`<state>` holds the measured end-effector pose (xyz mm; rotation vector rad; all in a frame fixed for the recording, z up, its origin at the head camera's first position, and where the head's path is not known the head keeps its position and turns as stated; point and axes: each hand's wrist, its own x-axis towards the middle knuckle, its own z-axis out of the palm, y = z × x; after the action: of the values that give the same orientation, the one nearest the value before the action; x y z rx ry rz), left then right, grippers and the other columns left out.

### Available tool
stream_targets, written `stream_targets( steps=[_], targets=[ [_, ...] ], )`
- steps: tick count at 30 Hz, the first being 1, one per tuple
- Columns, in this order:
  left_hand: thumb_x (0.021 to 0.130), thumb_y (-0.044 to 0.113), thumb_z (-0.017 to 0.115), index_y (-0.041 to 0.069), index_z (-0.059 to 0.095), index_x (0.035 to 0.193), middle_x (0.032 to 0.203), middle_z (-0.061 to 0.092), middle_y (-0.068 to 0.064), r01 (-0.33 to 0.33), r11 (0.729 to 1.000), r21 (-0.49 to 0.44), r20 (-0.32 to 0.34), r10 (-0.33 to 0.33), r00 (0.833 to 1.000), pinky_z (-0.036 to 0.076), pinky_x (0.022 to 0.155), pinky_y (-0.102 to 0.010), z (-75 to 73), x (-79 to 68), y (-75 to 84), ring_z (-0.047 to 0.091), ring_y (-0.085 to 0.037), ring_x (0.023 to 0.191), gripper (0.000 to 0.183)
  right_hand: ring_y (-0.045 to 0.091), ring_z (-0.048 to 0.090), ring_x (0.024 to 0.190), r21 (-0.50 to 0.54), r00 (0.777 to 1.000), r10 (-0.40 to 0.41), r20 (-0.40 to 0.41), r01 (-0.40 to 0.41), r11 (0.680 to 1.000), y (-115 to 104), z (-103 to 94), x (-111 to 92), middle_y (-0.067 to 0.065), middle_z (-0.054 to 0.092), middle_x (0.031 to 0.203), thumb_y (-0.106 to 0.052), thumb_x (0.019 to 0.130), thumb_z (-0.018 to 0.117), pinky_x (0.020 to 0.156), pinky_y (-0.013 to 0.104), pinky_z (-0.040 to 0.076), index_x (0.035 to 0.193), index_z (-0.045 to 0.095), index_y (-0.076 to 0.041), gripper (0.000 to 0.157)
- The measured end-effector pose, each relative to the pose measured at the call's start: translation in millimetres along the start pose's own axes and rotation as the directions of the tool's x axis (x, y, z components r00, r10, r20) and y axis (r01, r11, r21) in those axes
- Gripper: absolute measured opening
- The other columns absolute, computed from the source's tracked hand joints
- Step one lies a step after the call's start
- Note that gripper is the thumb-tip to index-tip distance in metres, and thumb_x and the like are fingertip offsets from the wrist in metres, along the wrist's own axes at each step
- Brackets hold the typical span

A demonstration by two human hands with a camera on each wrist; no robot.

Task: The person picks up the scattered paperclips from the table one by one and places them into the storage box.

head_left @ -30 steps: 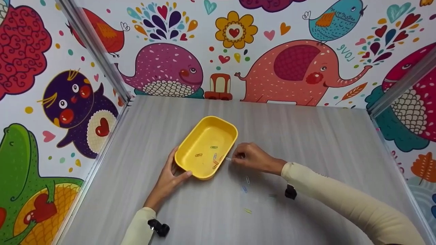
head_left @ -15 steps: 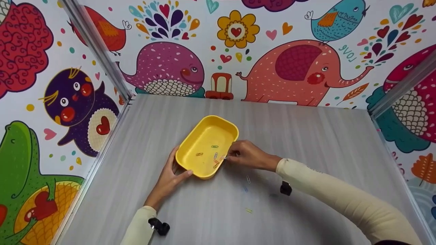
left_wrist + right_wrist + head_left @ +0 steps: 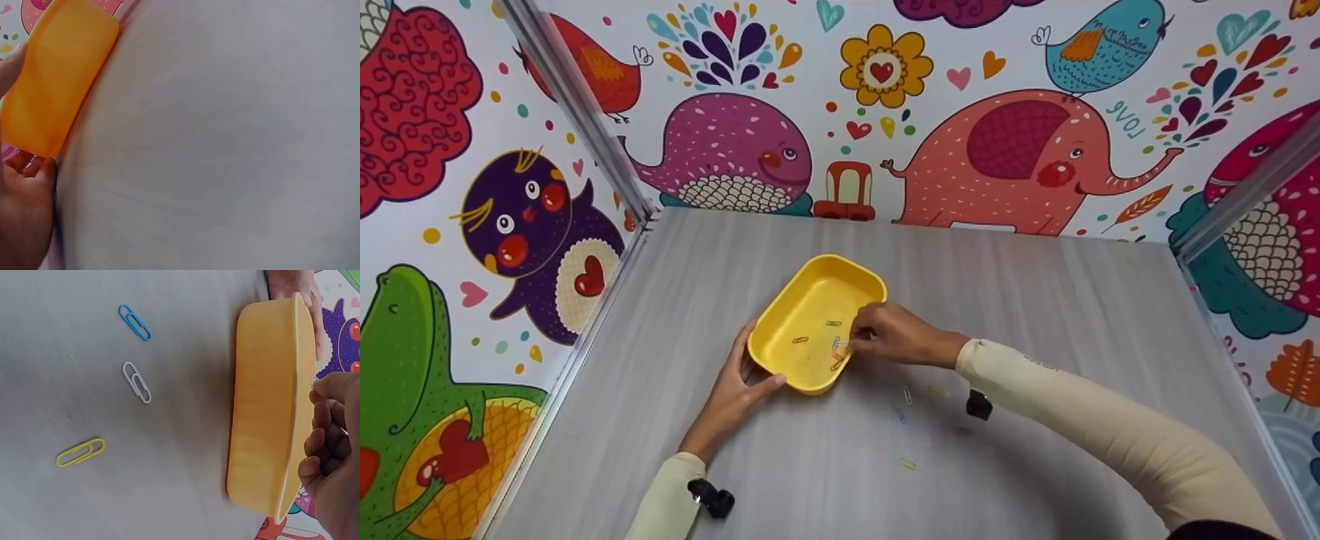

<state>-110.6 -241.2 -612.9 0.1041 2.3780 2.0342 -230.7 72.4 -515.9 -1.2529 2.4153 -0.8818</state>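
A yellow plastic tray (image 3: 787,322) stands on the table, with several coloured paper clips inside, among them a green paper clip (image 3: 833,323). My left hand (image 3: 739,394) grips the tray's near left corner, thumb at the rim and fingers along the outer side. My right hand (image 3: 904,335) is over the tray's right rim, pinching a white paper clip (image 3: 314,382) between thumb and index finger; only a bit of it shows. Outside the tray lie a white paper clip (image 3: 136,382), a blue paper clip (image 3: 135,323) and a yellow paper clip (image 3: 81,452).
Another yellow paper clip (image 3: 908,464) lies nearer the front of the grey table (image 3: 1035,300). Walls printed with cartoon animals (image 3: 1005,165) enclose the back and sides. A black wrist camera (image 3: 979,405) hangs under the right sleeve.
My right hand has moved left with the white paper clip, from beside the tray to over its right rim. My left hand keeps its grip and the tray stays put.
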Motion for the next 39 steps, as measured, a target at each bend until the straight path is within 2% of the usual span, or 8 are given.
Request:
stream_targets(
  steps=[6, 12, 15, 23, 33, 39],
  targets=[
    [0.097, 0.009, 0.085, 0.016, 0.015, 0.178, 0.181, 0.024, -0.012, 0.000, 1.000, 0.000, 0.004, 0.000, 1.000, 0.034, 0.119, -0.018, -0.4, -0.2, 0.4, 0.033, -0.032, 0.164, 0.107, 0.016, 0.061, 0.084, -0.057, 0.999, -0.032, 0.029, 0.033, 0.998, -5, 1.7, 8, -0.001, 0.072, 0.094, -0.015, 0.102, 0.081, 0.081, 0.030, 0.058, 0.113, 0.084, -0.005, 0.015],
    [0.099, 0.007, 0.083, 0.016, 0.015, 0.178, 0.181, 0.024, -0.013, -0.001, 1.000, -0.002, 0.011, 0.001, 1.000, 0.033, 0.126, -0.036, 0.6, -0.2, -0.4, 0.033, -0.032, 0.164, 0.105, 0.015, 0.061, 0.085, -0.083, 0.997, -0.043, 0.061, 0.048, 0.995, -9, 1.9, 16, -0.001, 0.072, 0.094, -0.015, 0.103, 0.079, 0.083, 0.029, 0.058, 0.109, 0.084, -0.009, 0.010],
    [0.098, 0.008, 0.084, 0.016, 0.015, 0.178, 0.182, 0.023, -0.012, 0.005, 1.000, -0.002, 0.008, -0.005, 1.000, 0.031, 0.128, -0.040, 0.4, -0.9, -0.4, 0.032, -0.031, 0.165, 0.106, 0.015, 0.061, 0.085, -0.077, 0.996, -0.048, 0.075, 0.054, 0.996, -11, 2.3, 21, -0.001, 0.072, 0.094, -0.015, 0.103, 0.078, 0.082, 0.029, 0.057, 0.109, 0.084, -0.009, 0.010],
    [0.098, 0.008, 0.085, 0.015, 0.014, 0.178, 0.182, 0.021, -0.013, -0.007, 1.000, -0.011, 0.012, 0.007, 1.000, 0.035, 0.121, -0.021, -0.5, 0.3, 0.6, 0.031, -0.033, 0.165, 0.107, 0.015, 0.062, 0.082, -0.088, 0.994, -0.051, 0.095, 0.059, 0.994, -13, 5.4, 32, -0.001, 0.074, 0.092, -0.014, 0.103, 0.077, 0.081, 0.030, 0.058, 0.108, 0.085, -0.007, 0.011],
    [0.098, 0.009, 0.085, 0.016, 0.015, 0.178, 0.183, 0.020, -0.011, 0.013, 1.000, 0.009, 0.004, -0.013, 1.000, 0.033, 0.124, -0.024, -0.2, 0.9, 2.2, 0.030, -0.030, 0.165, 0.107, 0.015, 0.063, 0.080, -0.096, 0.994, -0.042, 0.105, 0.052, 0.994, -13, 10.5, 39, 0.001, 0.076, 0.092, -0.014, 0.103, 0.079, 0.081, 0.028, 0.059, 0.108, 0.085, -0.007, 0.011],
    [0.098, 0.003, 0.082, 0.015, 0.014, 0.178, 0.182, 0.020, -0.012, 0.002, 1.000, -0.014, 0.010, -0.002, 1.000, 0.032, 0.120, -0.015, 0.4, 1.5, 1.1, 0.028, -0.031, 0.166, 0.105, 0.012, 0.061, 0.074, -0.102, 0.991, -0.044, 0.123, 0.057, 0.993, -15, 13.5, 45, 0.000, 0.074, 0.088, -0.013, 0.103, 0.077, 0.075, 0.025, 0.055, 0.105, 0.085, -0.006, 0.010]
  ],
)
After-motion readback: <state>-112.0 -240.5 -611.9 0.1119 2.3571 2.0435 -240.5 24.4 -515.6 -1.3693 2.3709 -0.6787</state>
